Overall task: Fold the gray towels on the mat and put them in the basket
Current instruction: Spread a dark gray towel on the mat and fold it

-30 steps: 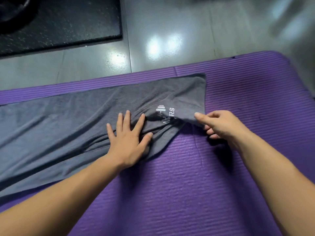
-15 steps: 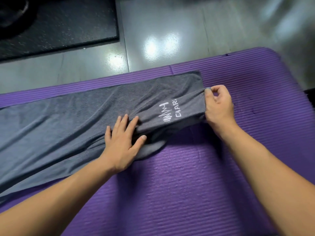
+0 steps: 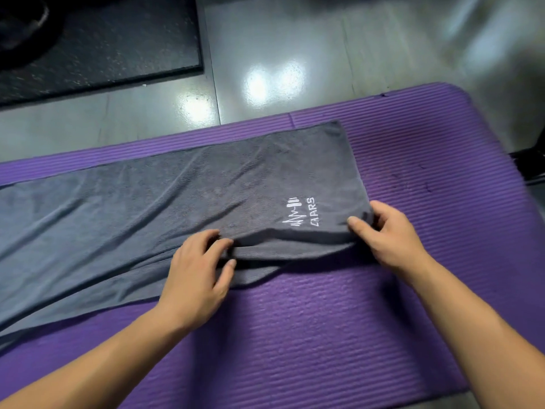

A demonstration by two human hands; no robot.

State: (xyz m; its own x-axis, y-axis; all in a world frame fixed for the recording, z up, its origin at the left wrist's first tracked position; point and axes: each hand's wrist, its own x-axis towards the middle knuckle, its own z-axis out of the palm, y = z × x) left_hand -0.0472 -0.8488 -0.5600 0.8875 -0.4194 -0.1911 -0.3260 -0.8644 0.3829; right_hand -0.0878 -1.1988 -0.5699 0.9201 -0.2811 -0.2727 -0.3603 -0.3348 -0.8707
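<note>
Left hand (image 3: 194,276) curled, pinching the towel (image 3: 177,196) fold, right hand (image 3: 392,240) pinching its near corner

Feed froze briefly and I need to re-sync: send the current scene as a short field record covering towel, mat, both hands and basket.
towel: one gray towel, laid lengthwise on the mat, near edge doubled over at its right end, white logo facing up
mat: purple mat, on a glossy floor
left: left hand grips the doubled near edge
right: right hand pinches the towel's near right corner
basket: not in view
progress: towel mostly spread out, fold only begun
</note>
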